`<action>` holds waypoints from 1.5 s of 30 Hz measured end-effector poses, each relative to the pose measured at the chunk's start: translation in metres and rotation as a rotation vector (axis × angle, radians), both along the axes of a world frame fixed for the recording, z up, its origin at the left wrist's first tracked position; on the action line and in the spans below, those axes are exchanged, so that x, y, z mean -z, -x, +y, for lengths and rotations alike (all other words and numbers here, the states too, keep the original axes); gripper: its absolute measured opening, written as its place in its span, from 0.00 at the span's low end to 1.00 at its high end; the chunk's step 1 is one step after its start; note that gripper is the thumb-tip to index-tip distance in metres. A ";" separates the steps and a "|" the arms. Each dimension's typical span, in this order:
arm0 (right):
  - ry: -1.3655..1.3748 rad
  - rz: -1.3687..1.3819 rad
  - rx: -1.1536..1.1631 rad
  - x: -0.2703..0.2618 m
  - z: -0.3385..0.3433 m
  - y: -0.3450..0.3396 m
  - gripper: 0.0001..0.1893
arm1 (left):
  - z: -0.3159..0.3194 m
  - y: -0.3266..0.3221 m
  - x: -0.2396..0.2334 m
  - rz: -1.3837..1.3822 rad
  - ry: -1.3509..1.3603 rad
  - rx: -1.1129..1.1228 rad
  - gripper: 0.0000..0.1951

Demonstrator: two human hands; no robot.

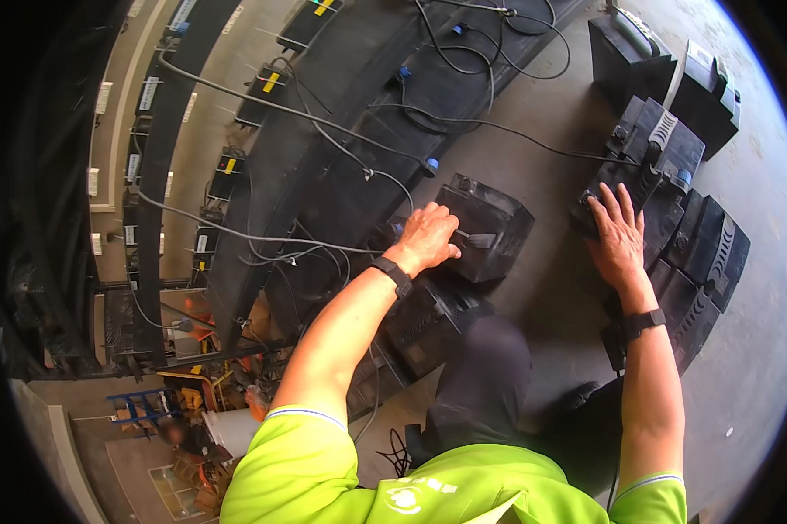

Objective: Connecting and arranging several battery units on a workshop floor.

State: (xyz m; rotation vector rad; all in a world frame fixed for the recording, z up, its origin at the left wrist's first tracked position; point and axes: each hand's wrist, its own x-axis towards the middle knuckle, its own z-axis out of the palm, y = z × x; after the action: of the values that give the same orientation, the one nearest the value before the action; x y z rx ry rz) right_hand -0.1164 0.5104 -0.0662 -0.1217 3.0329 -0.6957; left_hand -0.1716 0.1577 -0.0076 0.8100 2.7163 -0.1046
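Note:
My left hand [426, 239] rests at the near left corner of a black box with a handle [498, 226], its fingers curled; whether they grip the box's edge or a cable is hidden. My right hand [615, 229] lies with fingers spread on top of another black case [659, 150], which has a grey carry handle and a blue connector [683, 178]. A thin black cable [537, 145] runs from that case to the left. Beside my left hand, a grey cable [269, 237] with its end hidden comes from the rack.
A black rack [262, 190] with several small power units [262, 92] and hanging cables stands at the left. More black cases [718, 255] sit at the right and far right [632, 52]. Others [426, 321] stand by my knee. A person [194, 439] is at the lower left.

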 end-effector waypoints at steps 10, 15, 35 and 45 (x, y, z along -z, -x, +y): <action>-0.026 0.014 0.021 0.005 -0.007 0.003 0.36 | 0.020 0.016 -0.011 -0.343 0.166 0.050 0.21; -0.085 0.001 0.042 0.000 -0.010 0.002 0.32 | 0.017 0.032 -0.030 -0.367 0.094 0.043 0.29; -0.153 0.044 0.043 0.014 -0.008 0.004 0.33 | 0.025 0.065 -0.036 -0.359 0.362 0.260 0.25; -0.123 0.052 0.057 0.015 -0.010 0.002 0.31 | 0.011 0.063 -0.025 -0.238 0.270 0.366 0.25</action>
State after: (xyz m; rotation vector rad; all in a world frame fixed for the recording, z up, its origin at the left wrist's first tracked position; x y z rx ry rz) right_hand -0.1185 0.5009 -0.0813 -0.0521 3.1303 -0.5143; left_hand -0.2348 0.1688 0.0170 1.1428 2.2465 -0.4157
